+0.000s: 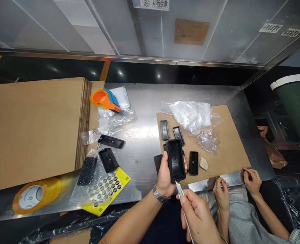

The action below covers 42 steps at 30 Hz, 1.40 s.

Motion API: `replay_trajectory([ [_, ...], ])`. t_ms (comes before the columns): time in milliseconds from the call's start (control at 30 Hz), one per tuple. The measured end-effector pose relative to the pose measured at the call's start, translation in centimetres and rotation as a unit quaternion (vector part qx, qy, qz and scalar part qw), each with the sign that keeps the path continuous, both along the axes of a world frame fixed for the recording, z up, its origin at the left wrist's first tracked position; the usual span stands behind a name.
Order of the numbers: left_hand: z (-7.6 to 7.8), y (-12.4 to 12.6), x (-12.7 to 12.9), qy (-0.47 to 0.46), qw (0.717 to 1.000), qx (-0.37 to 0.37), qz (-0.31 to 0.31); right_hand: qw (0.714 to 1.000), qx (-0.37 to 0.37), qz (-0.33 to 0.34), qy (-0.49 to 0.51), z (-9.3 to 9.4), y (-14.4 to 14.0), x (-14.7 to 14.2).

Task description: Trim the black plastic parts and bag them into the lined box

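My left hand is closed round a black rectangular plastic shell, held with its hollow side up and a small hole in its floor. In my right hand is a slim white-handled utility knife. Its blade tip is at the shell's near edge; whether it touches cannot be made out. More black shells lie on the cardboard sheet around and partly behind my left hand, among them an upright-lying one on the right. Beside that one rests a small cream-coloured piece.
Plastic bags lie at the back right. On the left are stacked cardboard, an orange scoop, two black shells, a yellow sticker sheet and a tape roll. A co-worker's hands rest at the right front edge.
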State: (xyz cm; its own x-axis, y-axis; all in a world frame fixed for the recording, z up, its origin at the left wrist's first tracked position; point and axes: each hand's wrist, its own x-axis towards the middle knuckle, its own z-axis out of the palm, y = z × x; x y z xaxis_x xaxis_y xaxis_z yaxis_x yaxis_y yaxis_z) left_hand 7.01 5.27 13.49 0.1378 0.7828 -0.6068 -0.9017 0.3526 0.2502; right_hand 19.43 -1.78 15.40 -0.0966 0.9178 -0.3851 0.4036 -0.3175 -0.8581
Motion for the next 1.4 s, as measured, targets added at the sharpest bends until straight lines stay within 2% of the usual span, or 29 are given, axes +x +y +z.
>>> replay_trajectory([
  [100, 0.0, 0.0, 0.0, 0.004, 1.0, 0.003, 0.004, 1.0, -0.015, 0.002, 0.014, 0.0, 0.0, -0.2],
  [267, -0.1, 0.1, -0.1, 0.011, 1.0, 0.006, 0.007, 0.991, -0.111, 0.058, 0.053, 0.7, 0.6, -0.4],
  [367, -0.1, 0.1, -0.1, 0.011, 1.0, 0.003, 0.004, 0.993, -0.087, 0.052, 0.064, 0.6, 0.7, -0.3],
  [500, -0.3, 0.0, -0.1, 0.015, 1.0, 0.015, 0.01, 0.999, -0.024, 0.001, 0.027, 0.1, 0.3, -0.1],
  [633, -0.5, -0.2, 0.0, 0.021, 0.999, 0.019, 0.03, 0.999, -0.026, 0.006, 0.043, -0.2, 0.0, -0.3],
  [833, -0.8, -0.3, 0.2, 0.02, 0.999, 0.005, 0.05, 0.987, -0.109, 0.026, 0.112, 0.0, 0.1, -1.2],
  [1000, -0.8, -0.3, 0.1, 0.018, 0.998, 0.012, 0.056, 0.976, -0.166, 0.004, 0.139, -0.2, -0.2, -1.5],
  [1167, -1.0, -0.5, 0.3, 0.048, 0.994, 0.017, 0.094, 0.957, -0.248, -0.011, 0.152, -0.2, -0.4, -2.1],
  [1300, -1.1, -0.5, 0.5, 0.057, 0.988, 0.038, 0.14, 0.957, -0.241, -0.03, 0.156, -0.1, -0.1, -2.6],
  [1400, -1.0, -0.3, 0.5, 0.046, 0.982, 0.05, 0.174, 0.968, -0.196, -0.029, 0.152, 0.0, 0.2, -2.6],
])
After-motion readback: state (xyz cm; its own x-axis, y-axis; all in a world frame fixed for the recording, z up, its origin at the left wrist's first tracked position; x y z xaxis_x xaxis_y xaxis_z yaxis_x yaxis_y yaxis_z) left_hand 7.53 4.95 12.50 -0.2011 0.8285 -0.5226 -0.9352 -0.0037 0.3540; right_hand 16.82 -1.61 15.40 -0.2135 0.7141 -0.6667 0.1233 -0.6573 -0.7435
